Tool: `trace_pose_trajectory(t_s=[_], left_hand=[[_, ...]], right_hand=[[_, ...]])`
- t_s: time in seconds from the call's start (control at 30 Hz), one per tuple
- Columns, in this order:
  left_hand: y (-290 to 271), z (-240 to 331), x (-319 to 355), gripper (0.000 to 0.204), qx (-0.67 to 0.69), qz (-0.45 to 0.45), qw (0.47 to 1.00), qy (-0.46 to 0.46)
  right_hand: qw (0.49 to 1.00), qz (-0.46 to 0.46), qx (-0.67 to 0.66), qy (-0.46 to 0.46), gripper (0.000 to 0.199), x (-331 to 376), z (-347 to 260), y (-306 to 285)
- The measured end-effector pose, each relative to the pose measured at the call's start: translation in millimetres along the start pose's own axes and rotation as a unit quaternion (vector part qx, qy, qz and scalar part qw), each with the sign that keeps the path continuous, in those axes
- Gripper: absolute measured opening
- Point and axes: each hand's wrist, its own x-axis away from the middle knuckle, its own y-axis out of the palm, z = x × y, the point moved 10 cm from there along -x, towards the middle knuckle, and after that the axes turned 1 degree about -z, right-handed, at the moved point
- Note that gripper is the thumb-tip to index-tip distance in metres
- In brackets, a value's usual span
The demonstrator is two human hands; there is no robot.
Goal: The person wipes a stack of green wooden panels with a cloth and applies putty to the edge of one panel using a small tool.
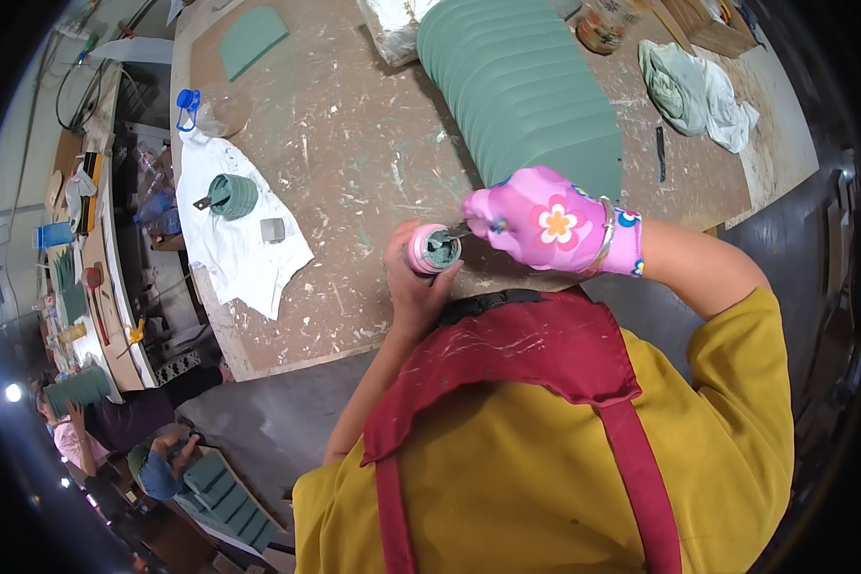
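Note:
My bare left hand (414,295) wraps round a small pink jar (417,253) at the table's near edge. Thick green paste (442,251) coats its inside and rim. In a pink glove with flower prints, my right hand (543,225) is closed on a thin dark metal tool (458,231). The tool's tip reaches into the jar's mouth; what shape its end has is hidden. Just beyond the right hand lies a long row of overlapping green sheets (517,86).
On a white cloth (201,163) stand a green-smeared cup (236,197) with a blade in it and a grey square block (273,230). A clear bottle with a blue cap (189,105), rags (679,91) and a black strip (661,155) lie about. Two people work at lower left.

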Motion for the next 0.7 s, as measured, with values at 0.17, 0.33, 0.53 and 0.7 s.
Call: trace_pose_trajectory(t_s=[0.17, 0.33, 0.53, 0.7], left_hand=[[-1, 10, -4, 0.074, -0.029, -0.006, 1.0, 0.002], [13, 38, -20, 0.07, -0.123, -0.065, 0.989, 0.052], [7, 23, -13, 0.073, -0.074, -0.029, 0.996, 0.036], [8, 25, -12, 0.069, -0.102, -0.044, 0.993, 0.031]], right_hand=[[0.999, 0.042, -0.025, 0.021, 0.014, 5, 6, -8], [0.982, -0.018, 0.175, -0.071, 0.012, -6, -12, 29], [0.966, 0.012, 0.176, -0.188, 0.011, -10, -26, 7], [0.981, -0.105, 0.122, -0.104, 0.013, -11, -23, 15]])
